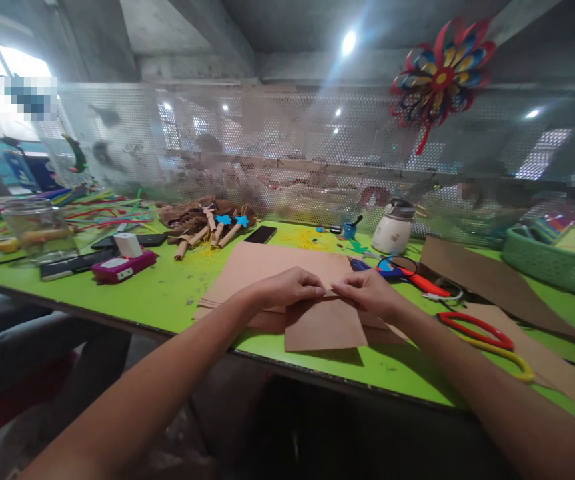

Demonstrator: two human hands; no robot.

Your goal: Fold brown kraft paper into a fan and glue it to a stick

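Note:
A small sheet of brown paper (325, 328) is pinched along its far edge by both hands. My left hand (298, 287) closes on the left part of that edge, thumb and fingers pressed together. Close beside it, my right hand (365, 291) pinches the same edge further right. The sheet's near part hangs toward the table's front edge. Beneath the hands lies a stack of larger brown paper (267, 263) on the green table (177, 300).
Red and yellow scissors (482, 331), red-handled pliers (425, 283) and dark brown paper (492, 283) lie right. A green basket (557, 267) stands far right. A white jug (393, 228), phone (261, 235), rolled paper figures (212, 230), purple box (124, 267) and glass jar (41, 233) are behind and left.

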